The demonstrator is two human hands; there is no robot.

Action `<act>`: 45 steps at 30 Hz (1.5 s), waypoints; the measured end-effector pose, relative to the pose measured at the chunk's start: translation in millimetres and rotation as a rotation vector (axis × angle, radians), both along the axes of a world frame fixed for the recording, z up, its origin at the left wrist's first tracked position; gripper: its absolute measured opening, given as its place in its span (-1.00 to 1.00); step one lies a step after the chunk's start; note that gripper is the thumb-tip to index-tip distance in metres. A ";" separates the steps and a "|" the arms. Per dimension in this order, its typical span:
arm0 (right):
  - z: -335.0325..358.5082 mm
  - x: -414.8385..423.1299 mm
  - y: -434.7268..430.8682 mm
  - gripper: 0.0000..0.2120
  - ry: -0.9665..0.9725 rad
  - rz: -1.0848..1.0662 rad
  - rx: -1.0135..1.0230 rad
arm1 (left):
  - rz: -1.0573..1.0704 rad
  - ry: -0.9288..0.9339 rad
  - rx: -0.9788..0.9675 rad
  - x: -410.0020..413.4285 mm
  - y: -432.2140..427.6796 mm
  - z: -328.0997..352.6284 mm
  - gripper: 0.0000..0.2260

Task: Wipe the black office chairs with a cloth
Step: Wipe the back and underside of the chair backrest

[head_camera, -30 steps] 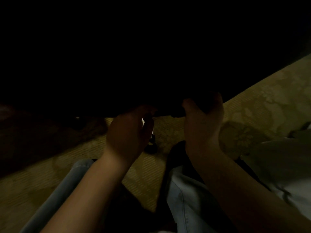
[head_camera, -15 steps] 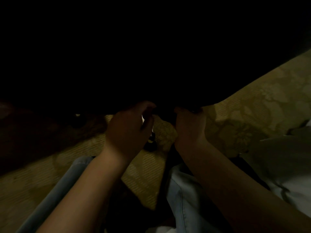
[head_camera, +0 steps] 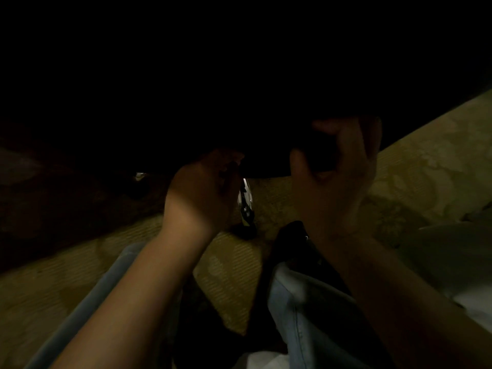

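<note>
The black chair (head_camera: pixel 239 89) fills the dark top of the view. At its lower edge the right hand (head_camera: pixel 338 179) curls tight round the rim. The left hand (head_camera: pixel 202 193) is curled just under that edge, but I cannot tell what it holds. No cloth shows. The chair is likely heavy and stiff, so hold its firm edge.

On my feed the wearer has faded light-blue denim jeans (head_camera: pixel 300 315) on both legs, with a stitched seam (head_camera: pixel 296 334) running down the right one. The left hand (head_camera: pixel 205 193) and right hand (head_camera: pixel 338 177) are bare, forearms too. Pale whitish fabric (head_camera: pixel 262 359) shows at the bottom edge; I can't identify it.
</note>
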State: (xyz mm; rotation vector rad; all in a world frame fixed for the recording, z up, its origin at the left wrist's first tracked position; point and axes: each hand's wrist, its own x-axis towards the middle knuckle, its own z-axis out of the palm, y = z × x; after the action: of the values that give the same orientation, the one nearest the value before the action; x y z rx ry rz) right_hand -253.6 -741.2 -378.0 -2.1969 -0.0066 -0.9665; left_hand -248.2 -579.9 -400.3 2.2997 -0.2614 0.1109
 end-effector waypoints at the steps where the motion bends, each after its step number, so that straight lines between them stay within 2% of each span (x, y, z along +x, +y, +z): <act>1: -5.8 0.2 0.2 -0.68 0.019 0.021 -0.026 | 0.007 0.004 0.003 0.2 0.2 0.3 -0.68; 8: -41.9 0.5 13.0 -0.88 0.193 0.107 -0.281 | -0.015 -0.036 0.032 2.1 0.8 3.7 -0.66; 11: -42.1 -1.4 20.4 -0.78 0.252 0.095 -0.325 | 0.003 -0.056 0.005 -0.3 1.8 4.9 -0.65; 13: -39.0 -1.0 21.2 -0.87 0.251 0.086 -0.312 | 0.032 -0.057 0.005 -0.6 4.6 5.4 -0.63; 17: -14.0 0.9 25.5 -0.79 0.098 0.090 -0.281 | 0.029 -0.124 0.053 -3.1 15.0 5.4 -0.71; 21: 24.1 6.2 27.7 -0.71 -0.189 0.076 -0.227 | 0.060 -0.094 -0.053 -4.5 26.1 5.1 -0.63; 24: 28.3 7.9 23.9 -0.69 -0.258 0.066 -0.201 | 0.068 -0.110 -0.052 -4.0 32.6 3.2 -0.69; 27: 11.3 6.0 23.1 -0.77 -0.169 0.111 -0.220 | 0.053 -0.157 -0.028 -3.5 34.4 5.3 -0.67; 33: -37.8 2.9 31.2 -0.86 0.122 0.190 -0.401 | 0.083 -0.200 -0.005 0.4 35.0 7.6 -0.73; 36: -45.4 2.7 34.8 -0.80 0.200 0.203 -0.448 | 0.100 -0.181 -0.006 0.2 34.4 8.0 -0.82; 38: -44.7 1.9 35.1 -0.81 0.216 0.210 -0.435 | 0.106 -0.184 -0.015 -0.3 34.0 8.4 -0.82; 41: -34.0 1.1 37.7 -0.84 0.199 0.189 -0.379 | 0.094 -0.185 -0.061 -0.8 33.2 9.9 -0.71; 45: -2.1 3.0 43.4 -0.82 0.025 0.144 -0.298 | 0.090 -0.243 -0.062 -0.9 32.7 9.1 -0.69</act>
State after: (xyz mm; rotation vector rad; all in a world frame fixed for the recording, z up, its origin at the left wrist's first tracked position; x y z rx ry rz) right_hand -250.6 -697.8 -380.2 -2.4402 -0.3107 -0.9036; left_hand -249.1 -547.2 -391.2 2.2361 -0.2739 0.4404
